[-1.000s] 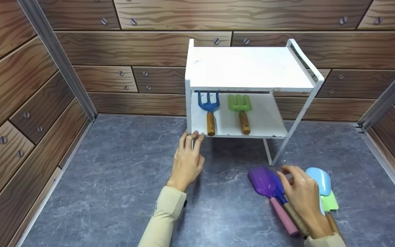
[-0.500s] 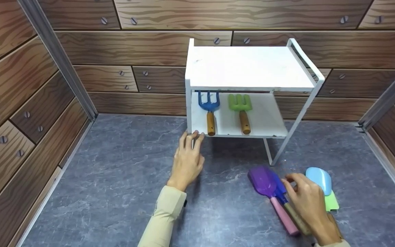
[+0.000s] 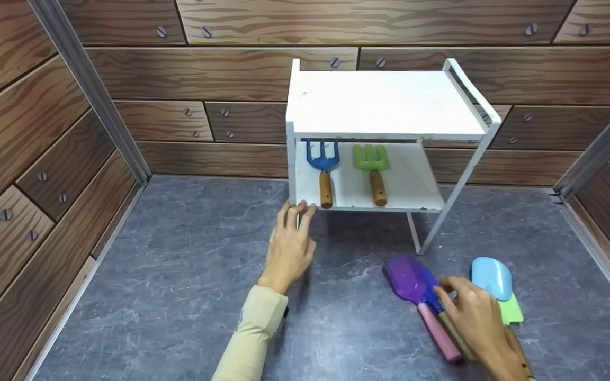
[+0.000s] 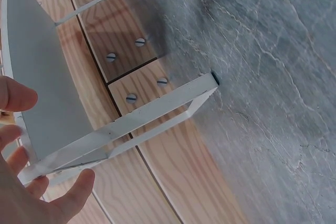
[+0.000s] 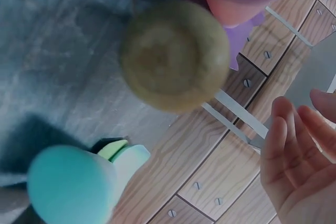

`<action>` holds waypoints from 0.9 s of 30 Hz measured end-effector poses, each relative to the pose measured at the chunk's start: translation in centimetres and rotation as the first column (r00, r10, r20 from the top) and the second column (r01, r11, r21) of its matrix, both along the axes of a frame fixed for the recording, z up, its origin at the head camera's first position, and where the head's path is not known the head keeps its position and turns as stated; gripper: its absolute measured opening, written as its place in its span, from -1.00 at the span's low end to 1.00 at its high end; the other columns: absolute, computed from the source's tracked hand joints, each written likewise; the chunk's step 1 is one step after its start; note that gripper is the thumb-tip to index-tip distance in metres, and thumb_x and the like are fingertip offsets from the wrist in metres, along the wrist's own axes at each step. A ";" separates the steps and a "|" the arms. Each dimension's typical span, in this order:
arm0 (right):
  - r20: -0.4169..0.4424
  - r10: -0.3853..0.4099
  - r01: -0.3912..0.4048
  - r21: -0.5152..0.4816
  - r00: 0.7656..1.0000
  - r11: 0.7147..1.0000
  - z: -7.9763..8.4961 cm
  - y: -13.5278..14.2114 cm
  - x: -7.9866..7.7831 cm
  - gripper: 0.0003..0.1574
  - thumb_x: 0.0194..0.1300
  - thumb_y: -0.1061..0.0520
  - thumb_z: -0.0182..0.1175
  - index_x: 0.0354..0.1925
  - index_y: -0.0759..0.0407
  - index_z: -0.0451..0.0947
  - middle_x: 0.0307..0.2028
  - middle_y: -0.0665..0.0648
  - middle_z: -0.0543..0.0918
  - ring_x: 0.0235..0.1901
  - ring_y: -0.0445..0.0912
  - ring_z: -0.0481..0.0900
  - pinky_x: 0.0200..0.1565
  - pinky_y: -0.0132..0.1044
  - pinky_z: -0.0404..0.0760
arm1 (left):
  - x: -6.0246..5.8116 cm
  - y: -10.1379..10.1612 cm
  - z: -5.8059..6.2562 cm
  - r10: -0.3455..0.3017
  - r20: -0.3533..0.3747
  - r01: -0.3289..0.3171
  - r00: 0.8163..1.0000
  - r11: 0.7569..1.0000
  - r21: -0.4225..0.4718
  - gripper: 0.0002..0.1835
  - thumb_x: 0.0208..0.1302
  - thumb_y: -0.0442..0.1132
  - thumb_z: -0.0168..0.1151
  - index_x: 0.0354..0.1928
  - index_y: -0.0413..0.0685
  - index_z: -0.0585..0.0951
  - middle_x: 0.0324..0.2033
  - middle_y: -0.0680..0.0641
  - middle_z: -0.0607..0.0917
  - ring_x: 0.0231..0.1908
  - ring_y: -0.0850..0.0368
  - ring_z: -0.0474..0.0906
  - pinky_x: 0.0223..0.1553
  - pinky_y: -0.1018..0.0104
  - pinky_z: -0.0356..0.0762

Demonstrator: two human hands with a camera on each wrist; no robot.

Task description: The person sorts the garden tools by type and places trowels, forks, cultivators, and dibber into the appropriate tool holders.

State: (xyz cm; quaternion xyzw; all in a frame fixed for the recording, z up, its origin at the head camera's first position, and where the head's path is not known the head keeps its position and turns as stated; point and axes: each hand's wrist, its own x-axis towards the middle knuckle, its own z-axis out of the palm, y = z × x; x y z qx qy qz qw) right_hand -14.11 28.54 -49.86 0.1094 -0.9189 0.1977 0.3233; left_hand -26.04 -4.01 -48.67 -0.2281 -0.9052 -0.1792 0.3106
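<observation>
My left hand (image 3: 288, 251) touches the front left corner of a small white two-tier shelf (image 3: 389, 103), fingers spread about its leg (image 4: 131, 121). On its lower tier lie a blue hand fork (image 3: 323, 161) and a green hand fork (image 3: 371, 159), both with wooden handles. My right hand (image 3: 474, 317) hovers over a blue shovel (image 3: 428, 283), thumb and index fingertip close to its neck. The right wrist view shows the fingers loosely bent, nothing between them. A purple shovel (image 3: 405, 278) with a pink handle lies alongside.
Right of the right hand lie a light blue scoop (image 3: 491, 278) and a light green tool head (image 3: 510, 311) partly under it. A wooden handle end (image 5: 173, 56) looms close in the right wrist view. Wood-patterned walls (image 3: 204, 74) enclose the grey marbled floor (image 3: 188, 275).
My right hand has shifted a little right and toward me, its fingertips now by the blue shovel's neck. My left hand and the shelf stay put.
</observation>
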 end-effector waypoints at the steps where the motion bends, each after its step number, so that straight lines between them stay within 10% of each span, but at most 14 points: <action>1: 0.004 -0.004 0.004 0.003 1.000 1.000 -0.2 0.0 0.1 -0.81 0.01 0.33 0.50 -0.40 0.23 0.67 -0.48 0.11 0.71 -0.64 -0.13 0.55 -0.62 -0.20 0.58 | 0.0 0.0 0.0 0.001 0.000 -0.001 1.000 1.000 0.001 -0.34 0.11 -0.38 0.32 0.33 -0.13 0.47 0.25 -0.20 0.43 0.35 -0.29 0.26 -0.01 -0.08 0.67; 27: 0.329 -0.073 0.045 0.092 0.942 0.995 -0.7 0.1 1.8 -0.79 0.03 0.29 0.48 -0.47 0.11 0.60 -0.52 0.01 0.65 -0.59 -0.15 0.44 -0.58 -0.12 0.47 | 0.0 0.1 0.1 -0.009 0.017 0.009 1.000 1.000 0.021 -0.33 0.11 -0.40 0.28 0.35 -0.12 0.45 0.27 -0.19 0.41 0.36 -0.30 0.25 0.16 -0.09 0.57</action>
